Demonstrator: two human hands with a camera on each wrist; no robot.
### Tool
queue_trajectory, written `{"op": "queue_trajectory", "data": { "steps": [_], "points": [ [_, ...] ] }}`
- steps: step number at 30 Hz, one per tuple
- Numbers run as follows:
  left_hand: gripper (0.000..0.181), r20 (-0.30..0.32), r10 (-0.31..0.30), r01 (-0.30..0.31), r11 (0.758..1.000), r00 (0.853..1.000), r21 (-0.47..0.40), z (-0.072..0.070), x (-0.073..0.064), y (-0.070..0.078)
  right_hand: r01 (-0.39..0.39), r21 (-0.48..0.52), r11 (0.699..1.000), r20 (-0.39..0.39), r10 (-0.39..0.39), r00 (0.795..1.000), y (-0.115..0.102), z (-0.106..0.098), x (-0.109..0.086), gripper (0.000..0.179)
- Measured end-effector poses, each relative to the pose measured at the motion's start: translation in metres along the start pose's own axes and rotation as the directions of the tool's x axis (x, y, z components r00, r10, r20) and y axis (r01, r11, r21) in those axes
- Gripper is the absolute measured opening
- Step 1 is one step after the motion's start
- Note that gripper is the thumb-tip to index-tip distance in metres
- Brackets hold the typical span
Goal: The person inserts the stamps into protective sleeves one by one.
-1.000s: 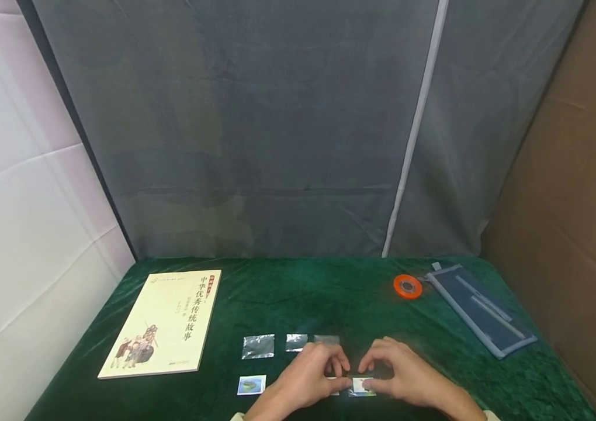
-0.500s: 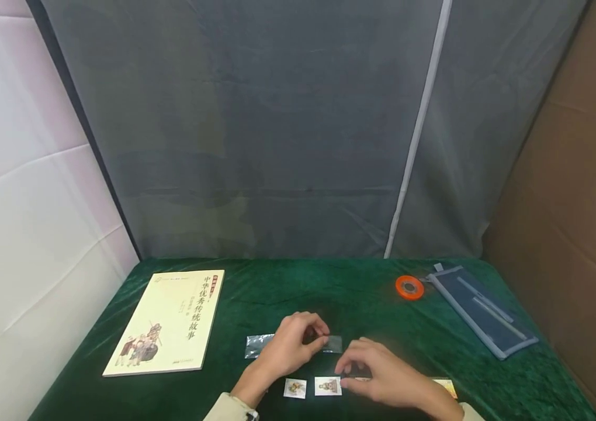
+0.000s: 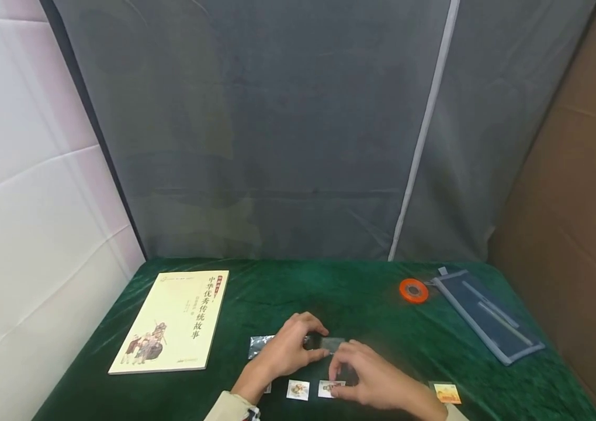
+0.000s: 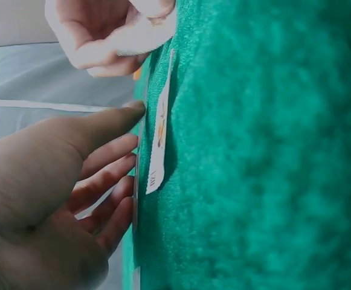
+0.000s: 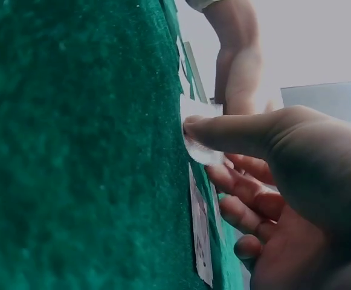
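My right hand [image 3: 368, 374] pinches a small white postage stamp [image 3: 324, 389] between thumb and fingers. In the right wrist view this stamp [image 5: 200, 107] bends up from the green cloth under the thumb. My left hand [image 3: 287, 345] is spread low over a row of small clear plastic sleeves, its fingertips at a sleeve [image 3: 333, 345]. Another sleeve [image 3: 259, 346] shows beside that hand. A second stamp [image 3: 298, 390] lies flat between the wrists, and one more, partly hidden, is by the left wrist. A yellow stamp [image 3: 446, 393] in a clear sleeve lies right of the right forearm.
A cream book [image 3: 172, 321] lies on the left of the green cloth [image 3: 287, 286]. At the right are an orange disc [image 3: 413, 290] with a grey centre and a dark zip pouch [image 3: 487, 316] holding thin tools. Fabric walls stand behind and at both sides.
My left hand has gone from the near stamp row up to the sleeves. The right hand has shifted left to a stamp, uncovering the yellow stamp at the right. The head view has turned slightly.
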State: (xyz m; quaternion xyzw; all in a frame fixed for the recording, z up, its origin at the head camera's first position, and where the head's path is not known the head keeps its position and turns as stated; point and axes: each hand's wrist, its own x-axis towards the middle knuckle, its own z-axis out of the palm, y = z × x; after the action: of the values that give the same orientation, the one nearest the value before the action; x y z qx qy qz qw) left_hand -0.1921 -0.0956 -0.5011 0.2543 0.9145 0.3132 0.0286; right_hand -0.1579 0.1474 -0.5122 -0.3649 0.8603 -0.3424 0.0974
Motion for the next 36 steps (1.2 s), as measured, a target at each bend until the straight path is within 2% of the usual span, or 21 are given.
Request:
{"op": "queue_trajectory", "data": {
  "steps": [4,7,12,16,19,23,27,29,31,34,36],
  "points": [
    [0.023,-0.002,-0.015,0.015,1.0,1.0,-0.006,0.001,-0.001,0.0,0.055,0.084,0.995,-0.001,-0.055,0.998,0.0,-0.002,0.001,0.013],
    [0.019,-0.024,-0.007,0.007,1.0,1.0,-0.022,0.002,-0.001,0.0,0.062,0.157,0.986,-0.006,-0.062,0.998,0.003,-0.005,0.002,0.01],
    [0.018,-0.054,0.012,-0.018,0.994,0.998,-0.106,0.004,0.0,-0.002,-0.011,0.296,0.955,-0.015,0.016,1.0,0.013,-0.012,0.002,0.011],
    [0.015,-0.083,0.003,-0.021,0.975,0.997,-0.223,0.006,0.001,-0.006,-0.054,0.36,0.931,-0.083,0.09,0.993,0.02,-0.018,0.004,0.01],
    [0.013,-0.094,-0.019,-0.011,0.951,0.995,-0.31,0.007,0.002,-0.009,-0.055,0.388,0.92,-0.178,0.133,0.975,0.025,-0.021,0.005,0.009],
    [0.007,-0.078,-0.057,0.021,0.916,0.995,-0.401,0.007,0.001,-0.007,-0.027,0.423,0.906,-0.303,0.169,0.938,0.029,-0.022,0.006,0.009],
    [0.01,-0.067,-0.115,0.067,0.864,0.991,-0.499,0.006,0.001,-0.002,0.023,0.467,0.884,-0.395,0.186,0.9,0.033,-0.022,0.006,0.012],
    [0.015,-0.067,-0.138,0.079,0.834,0.988,-0.546,0.005,0.001,0.001,0.03,0.485,0.874,-0.418,0.201,0.886,0.034,-0.021,0.006,0.012],
    [0.018,-0.071,-0.144,0.077,0.814,0.987,-0.576,0.005,0.002,0.003,0.022,0.501,0.865,-0.427,0.225,0.876,0.035,-0.021,0.005,0.013],
    [0.022,-0.076,-0.139,0.068,0.804,0.987,-0.59,0.004,0.003,0.004,-0.002,0.518,0.856,-0.433,0.264,0.862,0.034,-0.022,0.005,0.014],
    [0.022,-0.08,-0.139,0.066,0.806,0.987,-0.588,0.003,0.003,0.004,-0.014,0.528,0.849,-0.443,0.289,0.848,0.034,-0.022,0.006,0.016]
  ]
}}
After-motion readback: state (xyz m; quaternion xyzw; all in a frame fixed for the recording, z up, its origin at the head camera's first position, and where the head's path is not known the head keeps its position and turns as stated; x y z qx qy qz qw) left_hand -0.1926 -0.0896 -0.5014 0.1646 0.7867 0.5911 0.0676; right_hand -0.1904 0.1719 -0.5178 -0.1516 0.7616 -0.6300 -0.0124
